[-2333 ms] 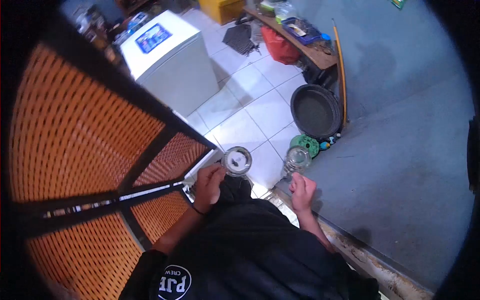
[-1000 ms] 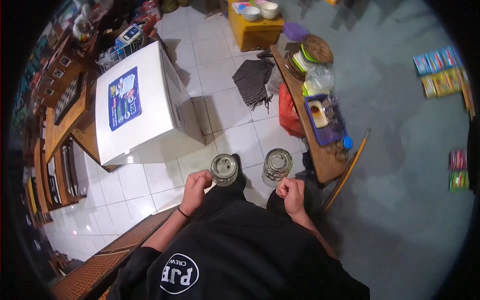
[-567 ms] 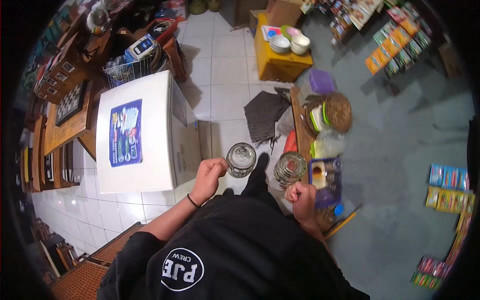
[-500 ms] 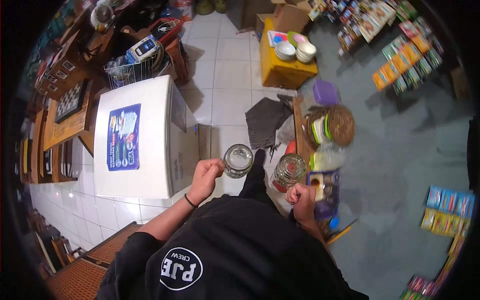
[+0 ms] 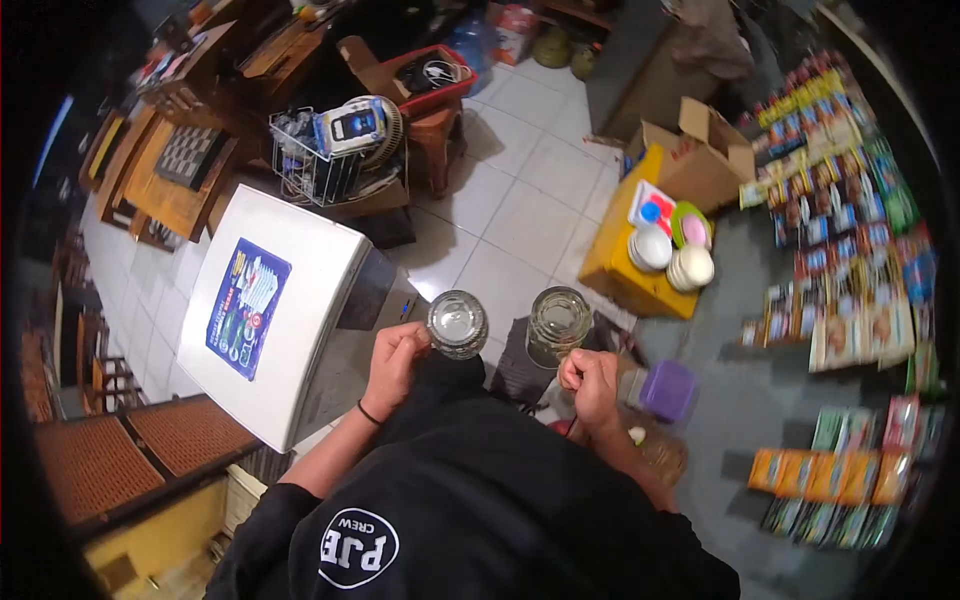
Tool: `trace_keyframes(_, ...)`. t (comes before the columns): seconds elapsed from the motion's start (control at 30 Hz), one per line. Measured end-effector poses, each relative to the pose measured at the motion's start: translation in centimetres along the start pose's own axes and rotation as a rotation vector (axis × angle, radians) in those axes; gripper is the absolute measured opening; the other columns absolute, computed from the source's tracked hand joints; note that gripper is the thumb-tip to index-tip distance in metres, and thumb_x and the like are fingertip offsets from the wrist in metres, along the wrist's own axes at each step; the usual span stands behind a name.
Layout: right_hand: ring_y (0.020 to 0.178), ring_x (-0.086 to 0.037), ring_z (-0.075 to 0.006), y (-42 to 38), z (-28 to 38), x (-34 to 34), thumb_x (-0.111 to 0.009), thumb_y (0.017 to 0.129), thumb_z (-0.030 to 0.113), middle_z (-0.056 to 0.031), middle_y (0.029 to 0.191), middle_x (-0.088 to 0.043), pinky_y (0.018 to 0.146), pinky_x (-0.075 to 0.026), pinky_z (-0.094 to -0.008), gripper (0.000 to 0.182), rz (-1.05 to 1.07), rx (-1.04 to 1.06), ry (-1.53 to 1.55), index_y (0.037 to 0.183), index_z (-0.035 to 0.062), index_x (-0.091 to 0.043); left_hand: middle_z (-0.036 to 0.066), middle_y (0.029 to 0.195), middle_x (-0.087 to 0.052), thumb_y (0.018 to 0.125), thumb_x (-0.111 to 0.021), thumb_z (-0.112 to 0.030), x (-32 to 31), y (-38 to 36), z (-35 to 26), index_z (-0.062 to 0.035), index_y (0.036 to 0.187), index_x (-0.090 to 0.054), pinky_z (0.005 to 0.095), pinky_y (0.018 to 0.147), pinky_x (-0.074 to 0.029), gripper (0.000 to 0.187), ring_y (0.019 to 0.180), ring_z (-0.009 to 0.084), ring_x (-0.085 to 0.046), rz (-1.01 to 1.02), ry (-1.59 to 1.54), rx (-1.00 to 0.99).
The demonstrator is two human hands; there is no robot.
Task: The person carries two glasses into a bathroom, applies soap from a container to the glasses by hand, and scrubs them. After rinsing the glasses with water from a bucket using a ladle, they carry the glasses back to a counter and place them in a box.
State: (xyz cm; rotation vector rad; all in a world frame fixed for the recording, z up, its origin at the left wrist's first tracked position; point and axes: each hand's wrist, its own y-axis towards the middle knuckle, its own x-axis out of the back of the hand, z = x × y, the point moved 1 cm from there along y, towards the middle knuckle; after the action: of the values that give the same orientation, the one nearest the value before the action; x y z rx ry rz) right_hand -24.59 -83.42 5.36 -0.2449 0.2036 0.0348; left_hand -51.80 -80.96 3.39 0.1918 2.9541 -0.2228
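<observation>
In my left hand (image 5: 395, 370), closed round its handle, is a clear glass mug (image 5: 458, 326), its round base facing up toward me. My right hand (image 5: 592, 386) likewise grips a second glass mug (image 5: 559, 318) at the handle side. The two mugs hang in front of my body, a short gap apart. A dark grey cloth (image 5: 520, 372) lies on the floor beneath them, partly hidden by the right mug and hand. Left of my left hand stands a white freezer (image 5: 310, 222) with a blue sticker on its lid.
Bowls (image 5: 651, 247) and small plates stand on a yellow box (image 5: 612, 262) ahead to the right, beside an open cardboard box (image 5: 705, 160). A purple-lidded container (image 5: 668, 391) sits near my right arm. Hanging sachets (image 5: 815, 475) line the right side. A wire basket (image 5: 330, 165) stands beyond the freezer.
My view has moved forward and turned, so the yellow box and freezer appear lower and tilted. Both mugs stay in my hands; the right one has come up and slightly left in view.
</observation>
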Motion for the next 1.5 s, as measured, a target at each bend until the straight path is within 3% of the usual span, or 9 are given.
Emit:
trace_keyframes(0.17,0.051,-0.035,-0.0094,11.0,2.4,0.8,-0.043,0.09,0.019,-0.0007,0.052,-0.039,0.049,-0.028,-0.0268,0.04,0.129,-0.009,-0.066,0.054,0.0027,-0.039,-0.004,0.061,-0.035,0.086,-0.041,-0.013,1.0,7.4,1.3,-0.0041,0.061,-0.039,0.0255,0.051,-0.022,0.026,0.056,0.0058,-0.028,-0.108,-0.056,-0.007)
trace_keyframes(0.33,0.051,-0.038,-0.0105,20.9,4.5,1.7,-0.043,0.091,0.021,-0.0023,0.052,-0.041,0.049,-0.031,-0.0268,0.042,0.085,-0.078,-0.063,0.054,0.0021,-0.038,-0.003,0.059,-0.035,0.086,-0.042,-0.013,-0.1,18.6,0.2,-0.0035,0.062,-0.039,0.0256,0.051,-0.024,0.026,0.056,0.006,-0.03,-0.09,-0.064,-0.031)
trace_keyframes(0.4,0.05,-0.038,-0.0107,23.7,6.4,2.4,-0.042,0.091,0.021,-0.0023,0.052,-0.04,0.05,-0.032,-0.0268,0.042,0.094,0.024,-0.131,0.054,0.0017,-0.039,-0.003,0.06,-0.035,0.085,-0.042,-0.012,-0.6,23.3,-1.1,-0.0025,0.062,-0.04,0.0255,0.052,-0.025,0.025,0.057,0.0064,-0.03,-0.049,0.029,-0.076)
trace_keyframes(0.6,0.049,-0.037,-0.0112,32.0,10.7,3.5,-0.042,0.091,0.021,-0.0026,0.051,-0.04,0.049,-0.031,-0.0269,0.043,0.062,0.042,-0.13,0.052,0.0034,-0.036,-0.003,0.059,-0.035,0.083,-0.04,-0.01,-1.7,32.9,-5.0,-0.0007,0.062,-0.041,0.0253,0.051,-0.025,0.023,0.057,0.0062,-0.03,-0.032,-0.036,-0.109)
trace_keyframes(0.67,0.049,-0.036,-0.0111,34.9,11.2,3.8,-0.042,0.091,0.021,-0.0026,0.051,-0.04,0.049,-0.03,-0.0267,0.043,0.088,-0.002,-0.028,0.052,0.0038,-0.035,-0.003,0.059,-0.036,0.082,-0.041,-0.01,-1.4,35.1,-5.2,-0.0013,0.061,-0.042,0.0251,0.051,-0.025,0.022,0.057,0.006,-0.03,-0.079,-0.119,-0.104)
trace_keyframes(0.93,0.049,-0.035,-0.011,51.6,13.8,5.2,-0.041,0.09,0.022,-0.0026,0.051,-0.04,0.048,-0.029,-0.0272,0.043,0.359,0.009,-0.148,0.053,0.0036,-0.034,-0.003,0.059,-0.035,0.081,-0.04,-0.01,-1.0,45.5,-5.7,-0.0022,0.06,-0.04,0.0252,0.051,-0.024,0.022,0.056,0.0062,-0.029,-0.277,-0.061,-0.125)
trace_keyframes(1.2,0.051,-0.037,-0.0092,68.4,18.9,6.5,-0.044,0.09,0.025,-0.0006,0.052,-0.039,0.05,-0.031,-0.0272,0.044,0.585,-0.058,-0.167,0.053,0.0036,-0.036,-0.002,0.059,-0.034,0.086,-0.04,-0.02,-2.9,58.3,-8.1,-0.0029,0.06,-0.038,0.0255,0.051,-0.024,0.031,0.056,0.0077,-0.03,-0.548,-0.018,-0.203)
trace_keyframes(1.5,0.05,-0.037,-0.0105,82.6,21.1,1.1,-0.043,0.09,0.023,-0.0018,0.051,-0.041,0.048,-0.03,-0.0281,0.043,0.775,-0.1,-0.179,0.053,0.0015,-0.039,-0.003,0.06,-0.035,0.084,-0.042,-0.015,0.0,67.4,-9.9,-0.0036,0.06,-0.037,0.026,0.05,-0.022,0.028,0.056,0.0065,-0.028,-0.754,-0.077,-0.227)
